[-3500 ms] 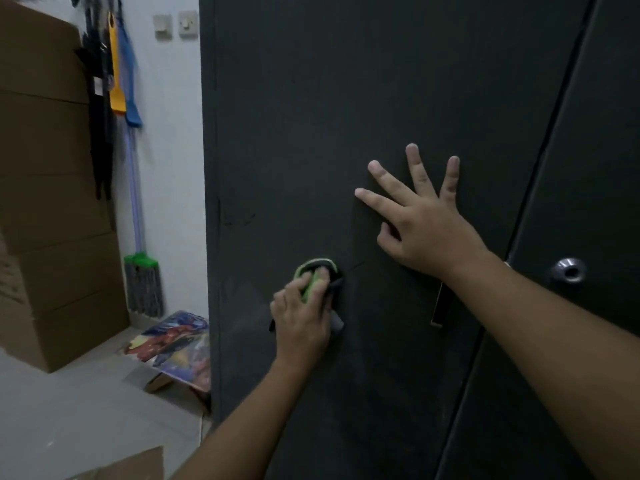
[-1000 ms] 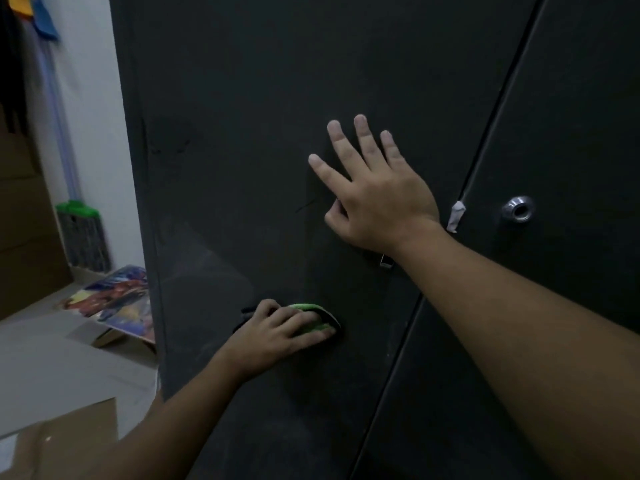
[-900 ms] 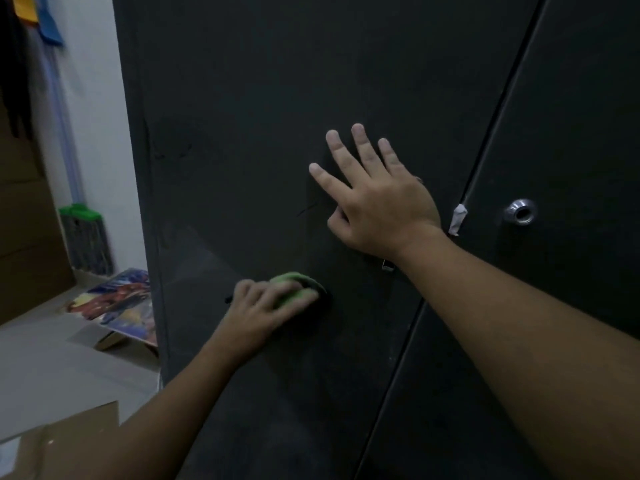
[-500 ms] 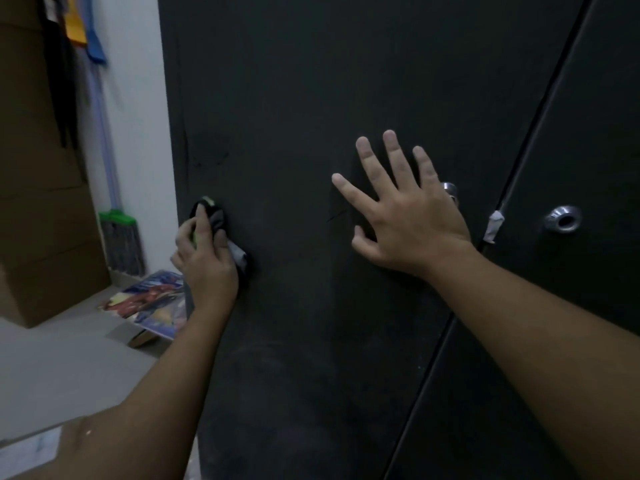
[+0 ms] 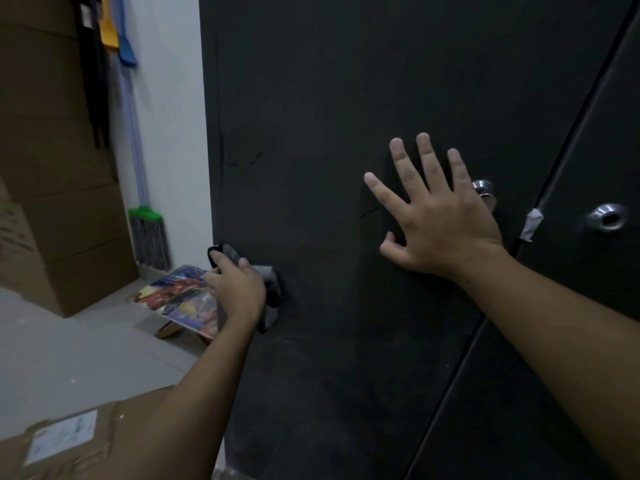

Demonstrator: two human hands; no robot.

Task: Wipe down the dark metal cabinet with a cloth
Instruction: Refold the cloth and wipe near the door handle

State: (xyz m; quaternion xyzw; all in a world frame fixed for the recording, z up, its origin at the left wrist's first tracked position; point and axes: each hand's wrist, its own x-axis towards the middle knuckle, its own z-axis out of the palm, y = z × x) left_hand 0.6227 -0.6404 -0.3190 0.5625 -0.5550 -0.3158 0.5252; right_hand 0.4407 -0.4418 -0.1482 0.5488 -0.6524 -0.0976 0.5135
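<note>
Pressing a bunched dark grey cloth (image 5: 269,284) against the front of the tall dark metal cabinet (image 5: 311,133), the left hand (image 5: 239,289) grips it with fingers curled over the wad, low on the door and just beside the cabinet's left edge. That grip likely lets the palm push the fabric flat onto the metal for rubbing. The right hand (image 5: 440,220) lies released, fingers straight and spread, flat on the same door close to a silver round knob (image 5: 483,187); I judge it braces the door so it does not swing or rattle. The cloth's long axis runs slantwise, from upper left at the edge down to lower right. The cabinet stands upright, its length vertical, doors facing the person
</note>
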